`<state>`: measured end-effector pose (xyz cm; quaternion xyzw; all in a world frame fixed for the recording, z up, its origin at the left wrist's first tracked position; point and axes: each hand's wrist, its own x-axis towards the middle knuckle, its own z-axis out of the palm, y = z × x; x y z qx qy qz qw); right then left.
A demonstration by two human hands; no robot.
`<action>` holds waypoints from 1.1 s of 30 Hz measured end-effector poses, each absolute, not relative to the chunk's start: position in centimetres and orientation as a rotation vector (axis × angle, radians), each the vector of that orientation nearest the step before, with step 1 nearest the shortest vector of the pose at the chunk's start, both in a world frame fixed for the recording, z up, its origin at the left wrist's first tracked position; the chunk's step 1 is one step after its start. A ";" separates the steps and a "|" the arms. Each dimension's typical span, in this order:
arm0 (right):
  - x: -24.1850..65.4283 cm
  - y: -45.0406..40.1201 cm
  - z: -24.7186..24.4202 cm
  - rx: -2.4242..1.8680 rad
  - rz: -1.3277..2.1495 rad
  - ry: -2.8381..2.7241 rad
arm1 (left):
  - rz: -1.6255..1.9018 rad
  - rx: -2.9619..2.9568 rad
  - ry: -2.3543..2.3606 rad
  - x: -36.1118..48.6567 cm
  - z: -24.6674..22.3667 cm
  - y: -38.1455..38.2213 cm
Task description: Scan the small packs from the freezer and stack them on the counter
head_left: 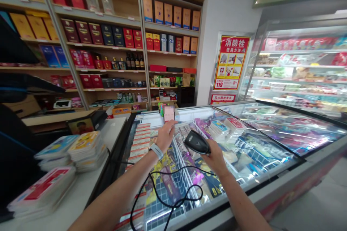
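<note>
Over the glass-topped freezer (176, 220), my right hand (214, 157) is wrapped round the handle of a black barcode scanner (197, 142), its head angled up and to the left. My left hand (165, 135), with a watch on the wrist, reaches forward, its fingers closed at the bottom of a phone (169, 114) with a pale lit screen. Part of the grip is hidden behind the hand. A black cable (162, 202) loops across the glass below both hands. Under the glass, wire baskets hold packaged frozen goods.
Stacks of plastic-wrapped packs (45, 189) lie on the white counter (84, 187) at left, beside a dark monitor. Shelves (119, 48) of boxes and bottles line the back wall. A red and yellow poster (230, 61) and a lit chiller (298, 68) are at right.
</note>
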<state>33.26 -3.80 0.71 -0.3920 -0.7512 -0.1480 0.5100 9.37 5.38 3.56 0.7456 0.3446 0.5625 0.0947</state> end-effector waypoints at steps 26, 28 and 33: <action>32.6 -5.2 0.5 -0.933 -0.396 -1.824 | 1.622 1.728 1.251 4.0 2.6 1.9; 32.6 -5.2 0.4 -0.936 -0.380 -1.838 | 1.540 1.872 1.430 3.9 2.3 1.6; 32.5 -5.1 0.4 -0.940 -0.371 -1.837 | 1.393 2.082 1.596 4.0 1.8 0.8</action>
